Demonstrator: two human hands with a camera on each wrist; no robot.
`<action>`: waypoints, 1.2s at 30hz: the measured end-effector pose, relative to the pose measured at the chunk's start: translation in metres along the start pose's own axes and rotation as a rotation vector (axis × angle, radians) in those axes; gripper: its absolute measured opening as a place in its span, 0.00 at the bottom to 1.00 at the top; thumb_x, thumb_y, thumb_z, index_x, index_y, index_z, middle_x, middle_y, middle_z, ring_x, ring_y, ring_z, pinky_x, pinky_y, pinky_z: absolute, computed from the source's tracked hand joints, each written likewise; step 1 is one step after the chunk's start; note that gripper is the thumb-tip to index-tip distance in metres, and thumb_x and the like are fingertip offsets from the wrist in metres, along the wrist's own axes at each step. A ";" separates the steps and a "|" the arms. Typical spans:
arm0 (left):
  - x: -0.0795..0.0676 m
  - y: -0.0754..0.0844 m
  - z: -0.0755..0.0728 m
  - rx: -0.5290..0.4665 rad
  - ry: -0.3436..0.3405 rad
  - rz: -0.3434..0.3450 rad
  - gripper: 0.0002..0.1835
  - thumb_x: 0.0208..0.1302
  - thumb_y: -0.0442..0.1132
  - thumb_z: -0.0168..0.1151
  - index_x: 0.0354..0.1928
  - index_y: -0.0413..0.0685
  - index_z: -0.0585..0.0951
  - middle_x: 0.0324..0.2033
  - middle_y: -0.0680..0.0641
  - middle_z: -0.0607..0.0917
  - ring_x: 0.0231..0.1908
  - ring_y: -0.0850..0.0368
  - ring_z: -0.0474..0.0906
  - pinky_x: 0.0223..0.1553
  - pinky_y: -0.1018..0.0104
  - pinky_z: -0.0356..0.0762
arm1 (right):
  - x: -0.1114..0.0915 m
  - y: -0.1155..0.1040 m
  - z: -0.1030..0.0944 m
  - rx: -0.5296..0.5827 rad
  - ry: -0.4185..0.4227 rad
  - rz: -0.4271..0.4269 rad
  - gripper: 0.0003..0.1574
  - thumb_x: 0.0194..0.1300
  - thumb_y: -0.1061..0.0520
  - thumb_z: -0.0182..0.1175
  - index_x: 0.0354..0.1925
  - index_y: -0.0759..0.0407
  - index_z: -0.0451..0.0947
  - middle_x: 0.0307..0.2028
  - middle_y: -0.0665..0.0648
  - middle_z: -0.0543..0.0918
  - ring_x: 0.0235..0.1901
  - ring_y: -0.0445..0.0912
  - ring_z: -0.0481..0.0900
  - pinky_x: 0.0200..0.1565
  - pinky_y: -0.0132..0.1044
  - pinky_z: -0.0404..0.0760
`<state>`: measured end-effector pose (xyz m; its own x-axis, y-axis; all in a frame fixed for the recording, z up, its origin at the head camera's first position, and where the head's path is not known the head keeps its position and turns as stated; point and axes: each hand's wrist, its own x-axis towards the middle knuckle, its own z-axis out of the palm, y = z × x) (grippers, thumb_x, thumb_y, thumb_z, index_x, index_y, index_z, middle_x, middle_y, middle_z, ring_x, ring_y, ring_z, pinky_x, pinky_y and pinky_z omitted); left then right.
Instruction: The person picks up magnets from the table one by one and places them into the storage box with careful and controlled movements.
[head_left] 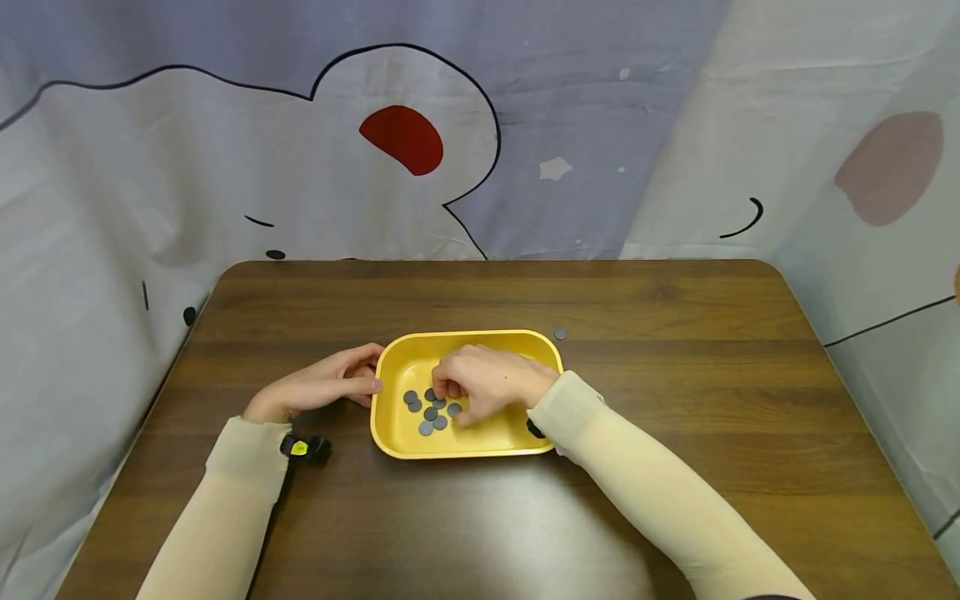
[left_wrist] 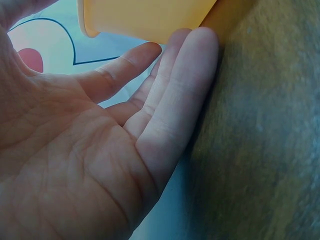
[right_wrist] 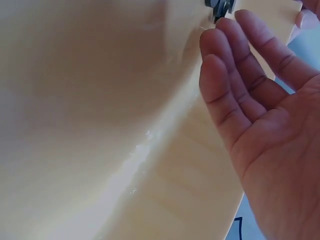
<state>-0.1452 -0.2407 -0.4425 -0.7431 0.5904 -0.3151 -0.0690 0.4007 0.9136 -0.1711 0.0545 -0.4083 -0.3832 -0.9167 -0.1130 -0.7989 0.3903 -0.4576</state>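
Observation:
A yellow tray point(head_left: 401, 437) sits on the wooden table, with several small grey discs point(head_left: 440, 422) lying loose on its floor, left of the middle. My left hand point(head_left: 326, 385) rests against the tray's left end, its fingertips at the outer wall; in the left wrist view its fingers point(left_wrist: 175, 100) are gently bent beneath the yellow wall. My right hand point(head_left: 491, 382) reaches inside the tray, fingers bent down over the discs, thumb apart from them. In the right wrist view no disc shows in the palm, and dark discs point(right_wrist: 218, 7) appear just beyond the fingertips.
One more grey disc point(head_left: 561, 333) lies on the table point(head_left: 675, 375) just outside the tray's far right corner. A printed curtain point(head_left: 570, 108) hangs behind the table and along its sides. Black bands with small devices point(head_left: 307, 448) sit at the wrists.

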 end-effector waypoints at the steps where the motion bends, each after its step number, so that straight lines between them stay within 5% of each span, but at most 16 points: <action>1: 0.000 0.000 0.000 0.001 0.001 -0.001 0.30 0.75 0.45 0.58 0.71 0.38 0.64 0.56 0.35 0.78 0.50 0.49 0.83 0.53 0.60 0.87 | 0.000 0.000 0.000 0.007 0.005 -0.005 0.14 0.53 0.56 0.74 0.39 0.56 0.83 0.34 0.52 0.84 0.32 0.39 0.76 0.38 0.26 0.76; 18: 0.002 -0.004 -0.001 -0.007 0.003 0.000 0.31 0.75 0.45 0.59 0.72 0.38 0.64 0.57 0.35 0.78 0.50 0.48 0.83 0.53 0.59 0.87 | -0.014 -0.005 -0.020 0.058 0.133 -0.046 0.16 0.55 0.55 0.74 0.43 0.57 0.83 0.38 0.51 0.84 0.38 0.43 0.81 0.43 0.28 0.79; 28: 0.001 -0.003 0.000 -0.004 0.005 0.003 0.30 0.75 0.45 0.59 0.72 0.39 0.65 0.58 0.35 0.78 0.50 0.49 0.84 0.53 0.58 0.87 | -0.057 0.006 -0.067 0.077 0.329 -0.008 0.16 0.56 0.53 0.75 0.42 0.52 0.82 0.38 0.50 0.84 0.37 0.41 0.81 0.41 0.38 0.85; 36: 0.001 -0.002 0.001 -0.002 0.009 -0.003 0.30 0.75 0.45 0.59 0.72 0.38 0.65 0.57 0.35 0.78 0.50 0.48 0.83 0.53 0.59 0.87 | -0.100 0.044 -0.078 0.094 0.405 0.123 0.15 0.58 0.56 0.75 0.42 0.52 0.83 0.37 0.52 0.85 0.37 0.46 0.83 0.39 0.39 0.85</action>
<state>-0.1453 -0.2406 -0.4451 -0.7491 0.5823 -0.3157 -0.0730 0.4012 0.9131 -0.2039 0.1694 -0.3483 -0.6388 -0.7491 0.1753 -0.6974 0.4675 -0.5432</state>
